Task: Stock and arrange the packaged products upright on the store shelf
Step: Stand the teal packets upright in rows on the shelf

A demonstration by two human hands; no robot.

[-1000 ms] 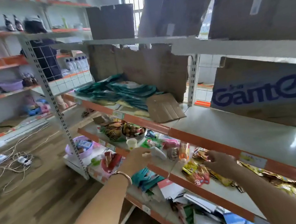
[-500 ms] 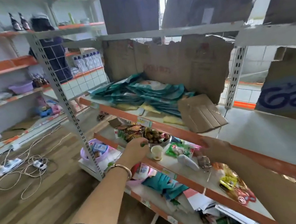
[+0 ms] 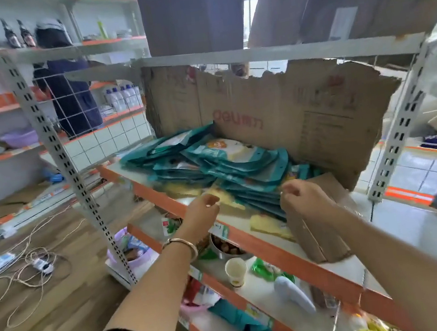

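Packs (image 3: 228, 161) in teal lie flat in a messy pile on the shelf (image 3: 252, 237) in front of me. None of them stand up. They are stacked one over the other, and the pile leans against a big torn sheet of cardboard (image 3: 303, 118) at the back of the shelf. Some yellow packs (image 3: 268, 225) lie flat near the front edge, below the teal ones.

My left hand (image 3: 202, 209) is up at the front of the pile. Its fingers (image 3: 212, 200) are curled in close and I hold nothing in them. My right hand (image 3: 303, 198) is near the right end of the pile, just by the edge of the lowest teal packs. Its fingers (image 3: 288, 188) are bent in loosely too, and I cannot tell if they touch a pack. I have a gold bangle (image 3: 180, 244) on my left wrist.

A folded piece of cardboard (image 3: 318, 238) lies on the shelf under my right arm. On the shelf below I see a paper cup (image 3: 236, 271) and a bowl of brown snacks (image 3: 226, 247). Another person (image 3: 66, 82) in dark clothes stands behind the wire rack on the left.
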